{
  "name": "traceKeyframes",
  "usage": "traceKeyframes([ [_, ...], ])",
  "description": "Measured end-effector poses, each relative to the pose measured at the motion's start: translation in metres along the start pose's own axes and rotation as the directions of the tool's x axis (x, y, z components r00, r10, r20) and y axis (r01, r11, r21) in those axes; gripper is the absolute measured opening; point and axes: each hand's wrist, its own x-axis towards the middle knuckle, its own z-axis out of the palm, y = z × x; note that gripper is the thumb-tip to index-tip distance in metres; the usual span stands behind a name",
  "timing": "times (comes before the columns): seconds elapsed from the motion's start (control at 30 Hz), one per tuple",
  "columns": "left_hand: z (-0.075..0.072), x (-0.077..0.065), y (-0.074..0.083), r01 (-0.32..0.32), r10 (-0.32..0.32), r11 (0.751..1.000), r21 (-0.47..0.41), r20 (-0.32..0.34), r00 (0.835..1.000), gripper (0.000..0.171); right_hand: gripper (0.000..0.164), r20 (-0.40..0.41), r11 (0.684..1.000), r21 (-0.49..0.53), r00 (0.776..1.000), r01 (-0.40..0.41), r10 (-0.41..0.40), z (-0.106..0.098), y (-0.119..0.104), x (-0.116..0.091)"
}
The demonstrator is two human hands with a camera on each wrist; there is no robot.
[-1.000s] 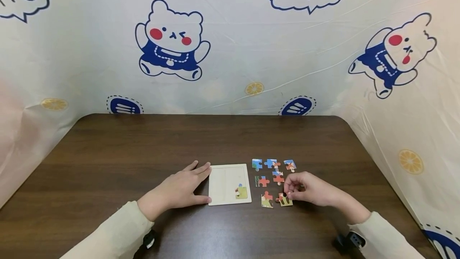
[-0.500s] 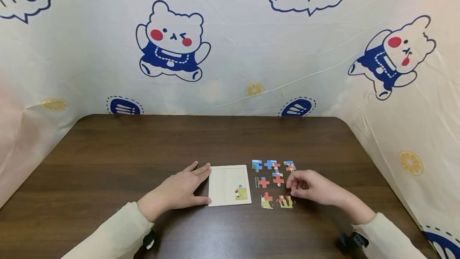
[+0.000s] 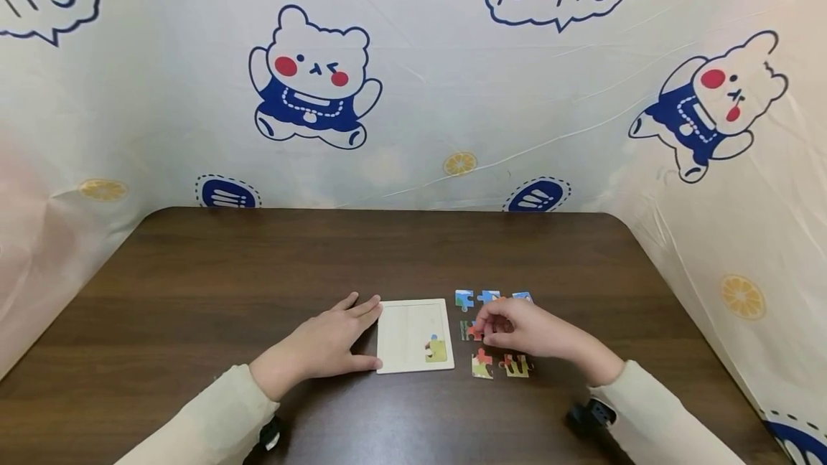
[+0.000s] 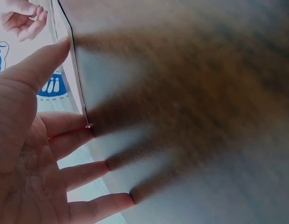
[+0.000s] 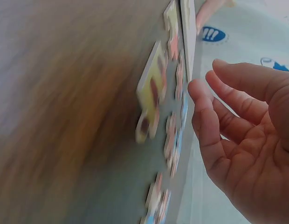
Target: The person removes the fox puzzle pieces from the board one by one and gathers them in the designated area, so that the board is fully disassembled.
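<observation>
My left hand (image 3: 323, 341) lies on the table with its fingers spread, thumb and fingertips touching the left edge of the pale puzzle tray (image 3: 403, 336). In the tray's lower right corner sits one green puzzle piece (image 3: 437, 352). Over the loose pieces to the right of the tray hovers my right hand (image 3: 533, 329), fingers loosely bent. The right wrist view shows nothing between the fingers of the right hand (image 5: 249, 121), which is apart from the pieces. Below it lie a red-and-green piece (image 3: 482, 364) and a yellow-green striped piece (image 3: 517, 366). The hand partly hides a red piece (image 3: 472, 331).
Blue pieces (image 3: 464, 298) form the back row of the loose pieces. All rest on a dark brown wooden table (image 3: 291, 250). Behind and beside it hangs a pale curtain (image 3: 420, 92) printed with cartoon bears.
My right hand first leaves the yellow-green striped piece, then moves left over the middle of the loose pieces. My left hand stays at the tray's edge.
</observation>
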Motion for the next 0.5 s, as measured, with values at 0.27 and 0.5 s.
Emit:
traceKeyframes([
  [0.27, 0.001, 0.002, -0.001, -0.022, 0.022, 1.000, -0.001, -0.008, 1.000, 0.082, 0.009, 0.027, 0.999, -0.006, 0.999, 0.034, -0.033, 0.012, -0.011, 0.024],
  [0.5, 0.000, 0.002, 0.000, -0.017, 0.017, 1.000, -0.004, -0.003, 1.000, 0.083, 0.010, 0.065, 0.996, -0.043, 0.995, 0.081, -0.078, 0.021, -0.021, 0.039],
])
